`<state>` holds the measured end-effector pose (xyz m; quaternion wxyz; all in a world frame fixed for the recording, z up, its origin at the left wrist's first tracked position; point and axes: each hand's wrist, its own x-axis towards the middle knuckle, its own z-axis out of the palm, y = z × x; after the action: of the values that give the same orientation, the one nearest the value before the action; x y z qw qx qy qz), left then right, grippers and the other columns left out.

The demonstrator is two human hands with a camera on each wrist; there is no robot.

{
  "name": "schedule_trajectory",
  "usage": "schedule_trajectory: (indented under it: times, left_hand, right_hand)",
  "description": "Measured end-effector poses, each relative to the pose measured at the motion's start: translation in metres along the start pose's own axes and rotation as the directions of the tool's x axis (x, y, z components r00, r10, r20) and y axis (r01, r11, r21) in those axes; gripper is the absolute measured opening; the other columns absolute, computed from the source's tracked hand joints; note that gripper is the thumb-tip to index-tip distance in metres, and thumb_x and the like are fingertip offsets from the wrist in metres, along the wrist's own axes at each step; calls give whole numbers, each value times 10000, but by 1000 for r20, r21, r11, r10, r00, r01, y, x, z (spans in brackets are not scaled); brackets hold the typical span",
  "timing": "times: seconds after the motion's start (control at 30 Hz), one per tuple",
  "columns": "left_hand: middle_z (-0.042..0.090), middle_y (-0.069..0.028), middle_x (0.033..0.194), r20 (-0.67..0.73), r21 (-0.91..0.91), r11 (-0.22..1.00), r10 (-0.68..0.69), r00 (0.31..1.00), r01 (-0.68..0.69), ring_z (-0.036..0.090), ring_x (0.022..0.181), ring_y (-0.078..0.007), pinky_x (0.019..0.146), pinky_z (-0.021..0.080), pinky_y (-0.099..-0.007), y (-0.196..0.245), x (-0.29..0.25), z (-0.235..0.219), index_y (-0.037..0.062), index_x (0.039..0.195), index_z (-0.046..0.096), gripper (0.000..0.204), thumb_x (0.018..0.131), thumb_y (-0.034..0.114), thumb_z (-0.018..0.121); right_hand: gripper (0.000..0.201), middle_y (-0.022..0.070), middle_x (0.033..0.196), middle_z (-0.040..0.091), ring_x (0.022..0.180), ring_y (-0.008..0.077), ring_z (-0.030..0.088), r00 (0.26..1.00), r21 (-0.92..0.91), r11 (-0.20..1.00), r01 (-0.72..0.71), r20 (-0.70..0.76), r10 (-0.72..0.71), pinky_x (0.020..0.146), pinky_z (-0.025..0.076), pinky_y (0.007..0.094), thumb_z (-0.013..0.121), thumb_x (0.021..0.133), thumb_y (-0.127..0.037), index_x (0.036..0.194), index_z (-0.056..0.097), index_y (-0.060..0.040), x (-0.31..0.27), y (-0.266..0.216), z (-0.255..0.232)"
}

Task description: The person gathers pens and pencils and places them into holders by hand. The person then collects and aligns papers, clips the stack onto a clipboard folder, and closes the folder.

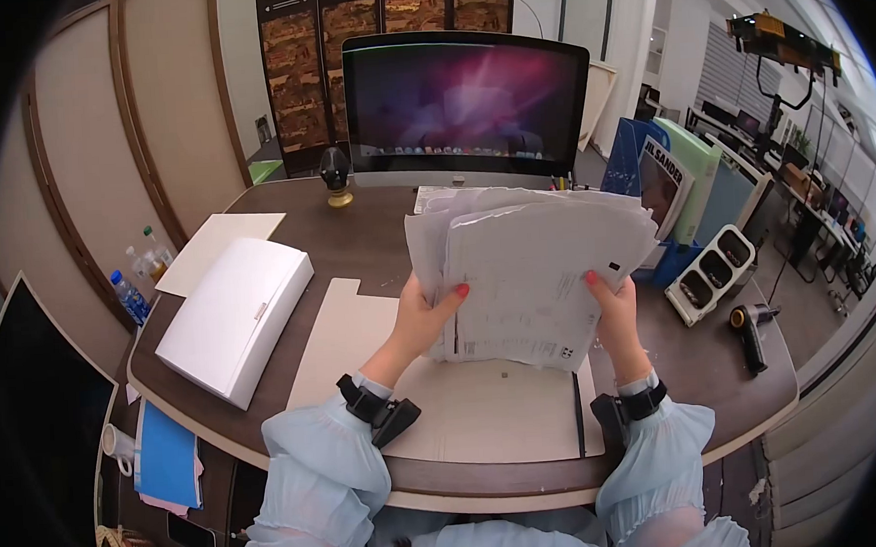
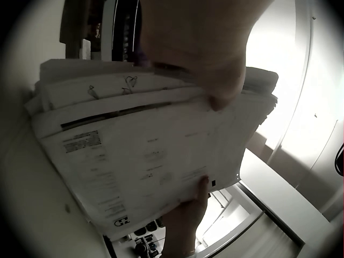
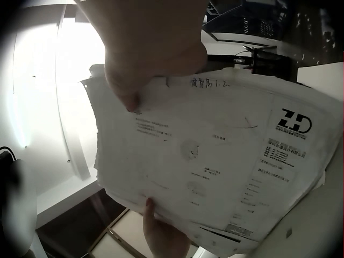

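Observation:
A thick stack of printed papers is held up between both hands over the desk, its sheets fanned unevenly along the top. My left hand grips the stack's left side, thumb on the front sheet. The right hand holds the opposite side the same way; the fingers of both hands are hidden behind the pages. In the right wrist view the front sheet shows a ZD logo, small print and a handwritten note along one edge. Below the stack lies a flat beige board, its lower edge close over it.
To the left are a white box and a pale board. A monitor stands at the back, a dark ornament beside it. On the right are file holders, a white three-slot tray and a black-and-yellow tool.

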<state>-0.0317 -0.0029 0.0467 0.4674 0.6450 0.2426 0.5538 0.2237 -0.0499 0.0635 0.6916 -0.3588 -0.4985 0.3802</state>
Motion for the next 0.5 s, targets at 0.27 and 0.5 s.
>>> schedule_trajectory:
  times: [0.27,0.5]
  left_hand:
    - [524,-67,1045,-10,-68,996,57,998,-58,495,970,-135,823,409,-280,0,13,1,16,1122,418,445,732,53,629]
    - [534,-64,1040,14,-32,996,87,996,-87,516,929,-132,794,429,-268,32,0,18,32,1127,423,464,719,48,646]
  right_hand:
    - [351,73,979,563,878,140,530,997,43,997,56,56,-59,768,416,262,624,770,-137,1054,485,16,6,1,-10]
    - [409,73,991,552,901,135,526,986,-79,983,167,-13,-169,769,419,259,653,760,-187,1070,467,4,0,-12,5]
